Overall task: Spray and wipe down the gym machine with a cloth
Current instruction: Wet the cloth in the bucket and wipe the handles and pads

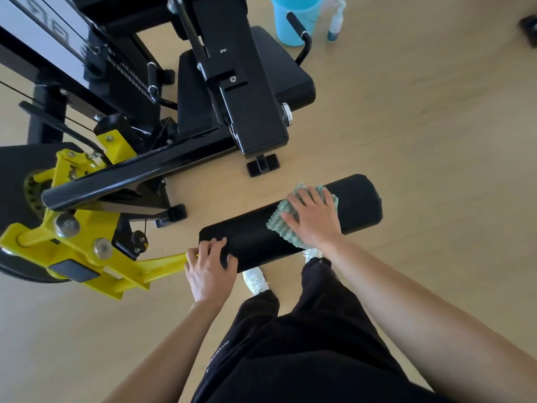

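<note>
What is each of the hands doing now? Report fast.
Left hand: grips the end of the roller pad.
Right hand: open, pressing the cloth onto it.

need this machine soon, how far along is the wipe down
Spray seems done: the small white spray bottle stands on the floor. In hand: right hand presses the green waffle cloth on the black padded roller, left hand grips its end. Possibly left: the black seat pad.

The cloth (277, 221) is lying on the right half of the roller pad (255, 237); the spray bottle (335, 21) is standing just right of the bucket (293, 18).
</note>
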The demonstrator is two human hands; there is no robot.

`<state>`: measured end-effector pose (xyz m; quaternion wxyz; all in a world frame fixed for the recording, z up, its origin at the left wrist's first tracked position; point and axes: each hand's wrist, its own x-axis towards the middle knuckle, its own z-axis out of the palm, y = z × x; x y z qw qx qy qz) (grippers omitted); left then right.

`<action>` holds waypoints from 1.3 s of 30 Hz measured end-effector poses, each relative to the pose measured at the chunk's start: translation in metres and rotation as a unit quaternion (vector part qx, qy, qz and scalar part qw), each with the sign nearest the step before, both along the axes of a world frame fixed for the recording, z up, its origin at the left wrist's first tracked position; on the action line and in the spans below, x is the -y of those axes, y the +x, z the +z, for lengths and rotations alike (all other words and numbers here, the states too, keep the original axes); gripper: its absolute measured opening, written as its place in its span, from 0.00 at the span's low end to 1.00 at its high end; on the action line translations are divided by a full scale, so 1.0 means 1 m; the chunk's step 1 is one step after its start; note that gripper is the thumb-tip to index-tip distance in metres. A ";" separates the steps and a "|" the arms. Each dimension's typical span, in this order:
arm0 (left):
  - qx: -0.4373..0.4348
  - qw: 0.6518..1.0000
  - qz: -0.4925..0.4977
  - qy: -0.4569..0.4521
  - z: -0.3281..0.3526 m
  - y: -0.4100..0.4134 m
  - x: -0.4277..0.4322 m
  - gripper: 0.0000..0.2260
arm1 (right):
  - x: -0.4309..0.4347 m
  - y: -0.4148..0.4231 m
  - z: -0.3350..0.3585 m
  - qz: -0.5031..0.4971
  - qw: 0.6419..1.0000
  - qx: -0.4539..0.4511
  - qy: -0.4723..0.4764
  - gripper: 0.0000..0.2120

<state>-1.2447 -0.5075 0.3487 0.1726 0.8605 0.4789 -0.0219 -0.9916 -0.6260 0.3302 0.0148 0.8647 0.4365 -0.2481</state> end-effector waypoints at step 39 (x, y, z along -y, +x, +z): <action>0.007 0.999 0.033 -0.031 0.008 0.001 -0.003 0.12 | -0.003 -0.001 0.006 -0.008 1.000 0.008 -0.004 0.35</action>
